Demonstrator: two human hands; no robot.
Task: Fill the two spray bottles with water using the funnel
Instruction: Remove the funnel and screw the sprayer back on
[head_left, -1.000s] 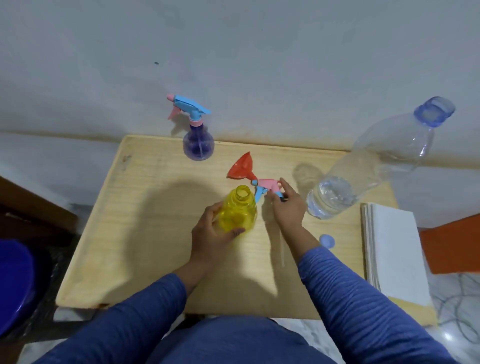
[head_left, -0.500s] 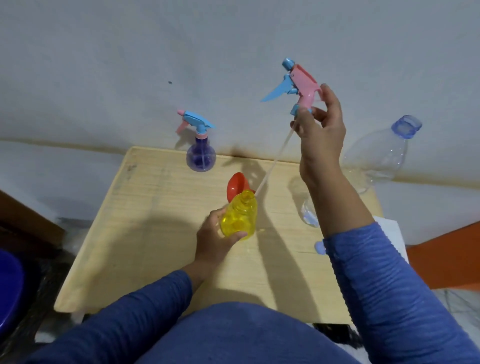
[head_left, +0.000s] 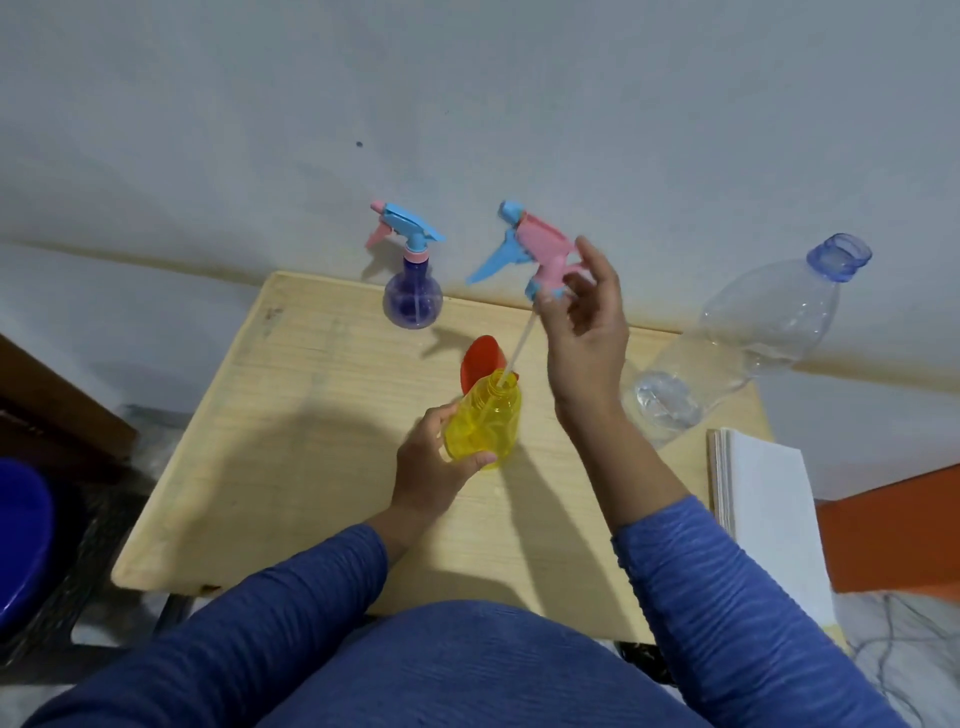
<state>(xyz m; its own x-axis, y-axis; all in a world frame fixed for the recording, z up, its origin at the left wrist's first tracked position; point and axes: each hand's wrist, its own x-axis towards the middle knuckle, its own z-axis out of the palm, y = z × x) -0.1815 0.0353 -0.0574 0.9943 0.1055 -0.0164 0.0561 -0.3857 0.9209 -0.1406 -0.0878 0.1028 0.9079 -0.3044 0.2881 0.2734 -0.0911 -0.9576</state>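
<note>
So the left hand (head_left: 434, 467) is wrapped around the yellow bottle (head_left: 485, 428), thumb across the front, holding it upright on the table (head_left: 291, 415) roughly in the middle. The cap is off and the neck is open.

The right hand (head_left: 587, 332) is up above it, pinching the pink and blue sprayer (head_left: 535, 254) by its collar with the fingertips, the other fingers spread loose. The sprayer's thin white tube (head_left: 519, 348) slants down from it and the tip is just inside the yellow bottle's mouth.

The red funnel (head_left: 480, 361) is lying on its side right behind the yellow bottle, partly hidden by it.

The purple bottle (head_left: 413, 299) stands at the far edge of the table near the wall, with its own blue and pink sprayer screwed on. Can't really tell how much is in it.

Over on the right there's a big clear water bottle (head_left: 737, 348), uncapped, blue neck, with only a bit of water at the bottom. Just in front of it a stack of white paper (head_left: 763, 499) sits at the table's right edge. Something dark blue (head_left: 21, 530) shows at the far left, off the table.
</note>
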